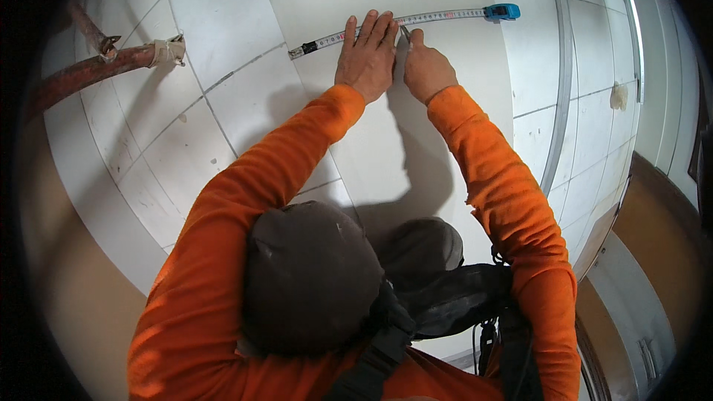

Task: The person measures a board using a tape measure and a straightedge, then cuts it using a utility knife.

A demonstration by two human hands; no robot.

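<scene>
A tape measure's blade (438, 17) is drawn out across a pale flat sheet (475, 56), its blue case (503, 12) beyond the sheet's right edge. The blade's end lies near the sheet's left edge. My left hand (365, 59) lies flat with fingers stretched over the blade, pressing it down. Just right of it, my right hand (429, 70) is closed round a thin, dark pointed tool (405, 33). Its tip touches or nearly touches the blade's lower edge. Most of the tool is hidden in my fingers, so its exact kind does not show.
White tiles (186, 134) cover the floor around the sheet. Reddish, rusty scaffold-like tubes (96, 78) reach in at the left, one end wrapped. A long grey metal strip (562, 74) runs along the right. My bent knees (308, 275) are close below the sheet.
</scene>
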